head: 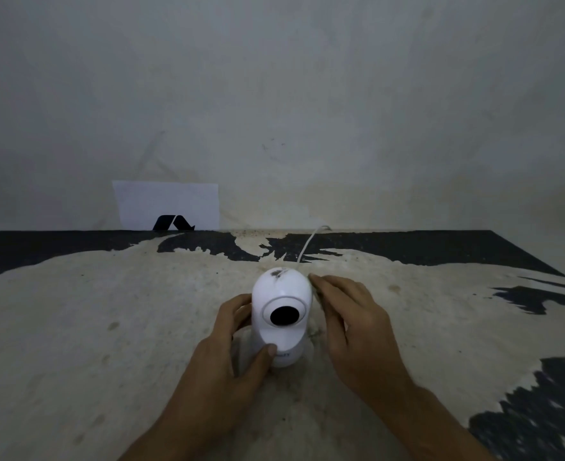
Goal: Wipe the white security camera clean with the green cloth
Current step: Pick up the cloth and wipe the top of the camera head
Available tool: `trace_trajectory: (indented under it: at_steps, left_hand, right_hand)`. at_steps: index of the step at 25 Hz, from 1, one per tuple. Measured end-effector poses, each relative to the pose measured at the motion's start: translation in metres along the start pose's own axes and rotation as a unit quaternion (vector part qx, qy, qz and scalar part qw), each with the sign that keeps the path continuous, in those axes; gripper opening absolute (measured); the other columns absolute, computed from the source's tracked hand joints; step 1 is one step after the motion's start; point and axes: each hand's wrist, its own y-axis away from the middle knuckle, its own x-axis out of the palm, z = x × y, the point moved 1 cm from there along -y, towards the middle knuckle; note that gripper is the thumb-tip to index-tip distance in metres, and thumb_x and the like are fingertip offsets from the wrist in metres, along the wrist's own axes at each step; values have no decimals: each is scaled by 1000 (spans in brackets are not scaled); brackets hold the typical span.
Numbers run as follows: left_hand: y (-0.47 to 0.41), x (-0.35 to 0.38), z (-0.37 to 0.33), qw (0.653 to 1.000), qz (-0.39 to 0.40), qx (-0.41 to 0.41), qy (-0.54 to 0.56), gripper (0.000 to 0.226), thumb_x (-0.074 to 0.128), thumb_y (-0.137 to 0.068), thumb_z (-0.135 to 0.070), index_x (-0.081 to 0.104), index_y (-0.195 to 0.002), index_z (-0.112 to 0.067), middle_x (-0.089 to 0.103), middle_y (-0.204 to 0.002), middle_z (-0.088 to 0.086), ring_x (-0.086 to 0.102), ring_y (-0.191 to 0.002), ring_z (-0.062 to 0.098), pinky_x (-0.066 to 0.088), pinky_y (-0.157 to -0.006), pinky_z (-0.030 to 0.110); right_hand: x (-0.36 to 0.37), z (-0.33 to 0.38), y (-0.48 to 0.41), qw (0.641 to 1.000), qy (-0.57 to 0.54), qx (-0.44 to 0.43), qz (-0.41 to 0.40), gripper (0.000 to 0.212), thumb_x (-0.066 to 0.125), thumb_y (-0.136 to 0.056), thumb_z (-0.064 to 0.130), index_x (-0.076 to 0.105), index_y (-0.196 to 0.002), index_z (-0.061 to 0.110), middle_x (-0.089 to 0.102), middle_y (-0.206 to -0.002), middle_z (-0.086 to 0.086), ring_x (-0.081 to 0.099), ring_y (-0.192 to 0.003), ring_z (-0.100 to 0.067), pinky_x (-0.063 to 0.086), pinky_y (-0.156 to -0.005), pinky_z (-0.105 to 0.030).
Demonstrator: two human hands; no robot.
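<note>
The left hand (231,347) grips the upright, rounded white plastic security camera (281,314) at its base, thumb in front, on the worn black-and-beige table surface (108,311), while the open right hand (351,324), holding nothing, rests beside its body, white cable (309,242) trailing behind.

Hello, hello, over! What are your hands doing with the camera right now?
Left hand gripping white camera at its base. Right hand open beside it. Dark smudge on top, unwiped. No green cloth in view. White cable trails behind.
</note>
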Motion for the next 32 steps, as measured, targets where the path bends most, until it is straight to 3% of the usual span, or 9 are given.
trace_trajectory:
  at_steps: [4,9,13,18,24,29,32]
  left_hand:
    - [-1,0,1,1000,5,5,-11,58,58,-68,-55,26,-116,-59,37,-107,-62,36,-102,-34,28,-72,-13]
    - [-2,-1,-1,1000,2,9,-3,57,59,-68,-53,26,-114,-64,37,-103,-64,39,-96,-36,29,-66,-14]
    - [-1,-2,-2,1000,4,13,7,58,60,-69,-53,25,-113,-65,38,-105,-63,38,-98,-35,28,-65,-14]
    - [-1,-2,-1,1000,10,3,22,57,60,-67,-54,26,-112,-65,40,-103,-62,41,-96,-33,32,-66,-11]
    - [-1,-1,0,1000,5,13,4,58,62,-71,-49,25,-114,-64,39,-105,-62,39,-98,-34,30,-67,-13]
    - [-2,0,1,1000,8,8,10,60,60,-68,-54,24,-115,-64,38,-106,-62,39,-100,-33,30,-67,-12]
    - [-2,0,0,1000,5,6,8,60,61,-69,-52,25,-115,-63,38,-106,-62,39,-100,-33,31,-68,-12]
  right_hand:
    - [-7,12,3,997,-7,-76,-8,33,55,-91,6,57,-124,2,63,-114,-15,56,-108,-19,47,-94,-21]
    - [-11,17,2,988,57,-129,59,34,55,-90,11,59,-124,4,61,-110,-19,56,-100,-23,51,-81,-23]
    - [-24,10,-4,984,94,-148,34,28,59,-88,16,66,-113,4,63,-97,-16,55,-86,-20,50,-68,-26]
    - [-17,17,0,978,104,-177,40,30,51,-94,19,62,-118,6,62,-108,-19,53,-99,-22,47,-81,-22]
    - [-26,7,-4,982,103,-156,31,19,57,-88,16,71,-94,6,64,-95,-16,52,-88,-20,47,-69,-28]
    - [-17,13,1,985,70,-159,25,28,50,-94,16,64,-115,4,60,-107,-17,52,-100,-22,44,-83,-23]
    - [-18,8,1,987,63,-143,35,24,57,-88,12,67,-109,5,62,-101,-16,54,-94,-21,48,-76,-25]
